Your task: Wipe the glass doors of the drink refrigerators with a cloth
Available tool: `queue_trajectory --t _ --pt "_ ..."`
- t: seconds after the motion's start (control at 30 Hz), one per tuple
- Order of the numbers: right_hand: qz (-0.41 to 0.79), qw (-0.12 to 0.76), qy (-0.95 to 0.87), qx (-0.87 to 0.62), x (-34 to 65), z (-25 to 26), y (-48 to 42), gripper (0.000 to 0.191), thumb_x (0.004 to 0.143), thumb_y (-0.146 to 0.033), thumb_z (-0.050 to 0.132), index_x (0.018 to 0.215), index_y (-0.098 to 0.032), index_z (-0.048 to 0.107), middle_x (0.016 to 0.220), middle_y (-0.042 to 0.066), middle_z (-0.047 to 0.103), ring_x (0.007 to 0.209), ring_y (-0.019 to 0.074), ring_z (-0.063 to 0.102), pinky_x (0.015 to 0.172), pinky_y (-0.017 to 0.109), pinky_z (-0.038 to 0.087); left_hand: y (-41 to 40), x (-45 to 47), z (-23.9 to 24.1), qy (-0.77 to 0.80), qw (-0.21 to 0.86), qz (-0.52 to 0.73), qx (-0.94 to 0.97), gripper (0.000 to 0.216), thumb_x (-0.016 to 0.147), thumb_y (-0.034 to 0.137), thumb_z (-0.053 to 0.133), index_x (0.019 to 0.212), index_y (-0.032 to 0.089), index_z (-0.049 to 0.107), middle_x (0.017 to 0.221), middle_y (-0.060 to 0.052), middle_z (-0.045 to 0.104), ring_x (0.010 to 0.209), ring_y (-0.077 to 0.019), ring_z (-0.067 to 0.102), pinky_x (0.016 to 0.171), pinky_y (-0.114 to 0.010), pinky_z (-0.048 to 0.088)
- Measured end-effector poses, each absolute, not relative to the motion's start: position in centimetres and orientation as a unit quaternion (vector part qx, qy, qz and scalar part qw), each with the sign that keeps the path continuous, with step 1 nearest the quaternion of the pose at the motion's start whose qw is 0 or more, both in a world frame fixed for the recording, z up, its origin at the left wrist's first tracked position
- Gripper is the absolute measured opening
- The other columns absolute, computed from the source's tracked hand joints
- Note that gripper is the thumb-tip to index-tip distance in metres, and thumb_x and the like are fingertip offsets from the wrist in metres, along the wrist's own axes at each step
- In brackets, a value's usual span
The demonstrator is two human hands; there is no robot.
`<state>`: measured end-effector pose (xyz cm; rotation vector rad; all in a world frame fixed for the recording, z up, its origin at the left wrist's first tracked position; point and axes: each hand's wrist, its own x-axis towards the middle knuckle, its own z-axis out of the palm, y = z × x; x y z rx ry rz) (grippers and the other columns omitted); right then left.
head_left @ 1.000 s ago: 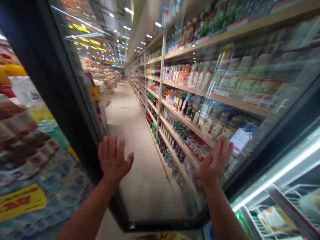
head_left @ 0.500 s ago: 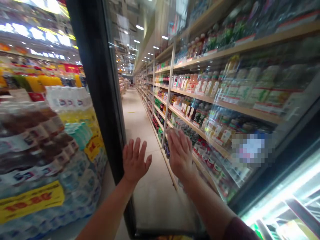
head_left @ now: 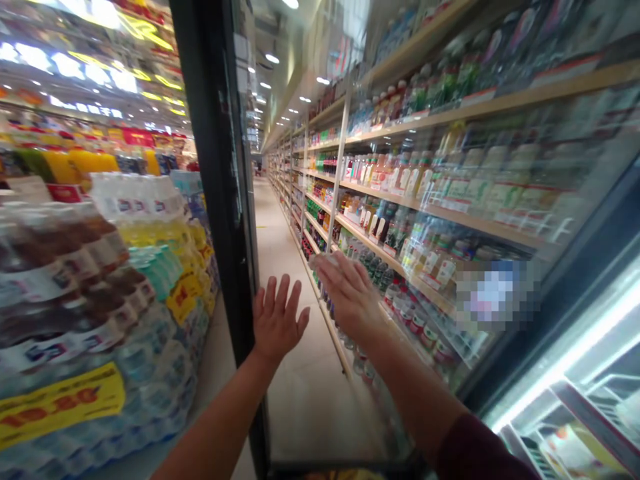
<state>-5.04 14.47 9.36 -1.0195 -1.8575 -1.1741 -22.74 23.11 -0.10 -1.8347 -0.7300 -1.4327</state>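
Observation:
A glass cooler door (head_left: 305, 407) with a black frame (head_left: 223, 167) stands swung out in front of me. My left hand (head_left: 277, 320) is open, its fingers spread and laid flat against the glass beside the left frame. To its right, my right hand (head_left: 350, 293) rests on the same glass, fingers stretched out and close together, pointing up and left. A pale, see-through patch shows at the right fingertips; whether it is a reflection or a thin cloth I cannot make out. The right palm is hidden.
At the left stand stacked bottle packs (head_left: 60, 287) with a yellow price sign (head_left: 60, 403). Shelves of drinks (head_left: 400, 173) show in the glass along an aisle. A lit cooler interior (head_left: 575, 400) with racks is at lower right.
My right hand has slid left across the glass and its fingers tilt further left. My left hand stays flat near the frame. The view has shifted slightly.

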Motion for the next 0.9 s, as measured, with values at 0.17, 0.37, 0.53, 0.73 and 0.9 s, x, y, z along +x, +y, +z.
queue_trajectory --t 0.17,0.37,0.53,0.73,0.9 --pt "-0.517 0.502 -0.539 -0.436 -0.5 9.5 14.0 0.054 0.096 -0.005 0.037 0.147 -0.019 0.049 0.142 0.011 0.060 0.150 0.0235 0.033 0.123 0.048 0.033 23.0 -22.7 -0.2 -0.283 0.344 -0.553 -0.704 0.076 0.092 0.032 0.059 0.158 0.015 0.027 0.162 -0.016 0.030 0.155 -0.0293 0.016 0.127 -0.047 0.015" --pt "-0.513 0.410 -0.621 -0.427 -1.6 1.8 12.3 0.050 0.095 -0.007 0.038 0.137 -0.027 0.059 0.127 0.000 0.070 0.137 0.0135 0.051 0.118 0.030 0.041 23.1 -22.5 -0.3 -0.288 0.333 -0.556 -0.705 0.080 0.091 0.034 0.062 0.159 0.019 0.024 0.161 -0.012 0.031 0.155 -0.0280 0.016 0.128 -0.046 0.016" --pt "-0.513 0.458 -0.548 -0.476 2.8 3.8 11.6 0.056 0.095 -0.006 0.037 0.149 -0.017 0.046 0.141 0.013 0.059 0.151 0.0263 0.032 0.122 0.052 0.035 23.4 -22.4 -0.2 -0.282 0.328 -0.565 -0.702 0.078 0.092 0.035 0.060 0.159 0.020 0.025 0.161 -0.011 0.031 0.155 -0.0270 0.017 0.128 -0.045 0.015" --pt "-0.524 0.454 -0.530 -0.488 2.6 0.2 11.8 0.053 0.095 -0.008 0.041 0.146 -0.017 0.050 0.140 0.013 0.061 0.149 0.0257 0.036 0.121 0.046 0.038 23.8 -22.3 -0.4 -0.289 0.326 -0.559 -0.705 0.079 0.092 0.037 0.058 0.160 0.023 0.021 0.163 -0.009 0.028 0.155 -0.0272 0.015 0.127 -0.048 0.018" --pt "-0.512 0.369 -0.610 -0.479 3.8 -1.3 10.4 0.051 0.094 -0.008 0.040 0.139 -0.025 0.057 0.132 0.005 0.067 0.144 0.0219 0.045 0.120 0.043 0.040 24.1 -22.2 -0.7 -0.298 0.312 -0.552 -0.714 0.076 0.094 0.040 0.054 0.160 0.022 0.022 0.163 -0.011 0.029 0.156 -0.0285 0.012 0.126 -0.051 0.017"
